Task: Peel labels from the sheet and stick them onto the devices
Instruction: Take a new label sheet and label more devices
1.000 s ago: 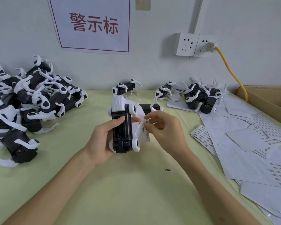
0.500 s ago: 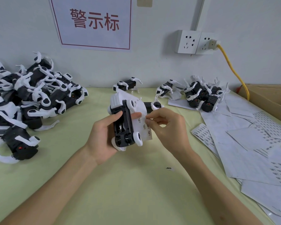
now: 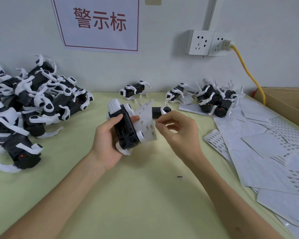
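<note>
Black-and-white plastic toy device [image 3: 123, 128], gripped by left hand [image 3: 105, 144], white label sheet [image 3: 148, 125] pinned alongside. Right hand [image 3: 178, 133], beside device, pinches seemingly a tiny label [image 3: 157, 124]; lay it square, press flat.

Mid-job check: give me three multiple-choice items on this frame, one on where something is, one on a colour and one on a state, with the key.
1. The stray label lies: A on the table between the two forearms; B on the floor; C on a chair.
2. The cable plugged into the wall socket is: A red; B yellow; C black.
3. The label sheet is: A flat on the table; B rolled into a tube; C held up beside the device in the left hand.

Key: 1 A, it sits on the bare green surface between the arms. 2 B, it runs yellow down from the plug. 3 C, the left fingers wrap the device with the sheet standing against it.
</note>
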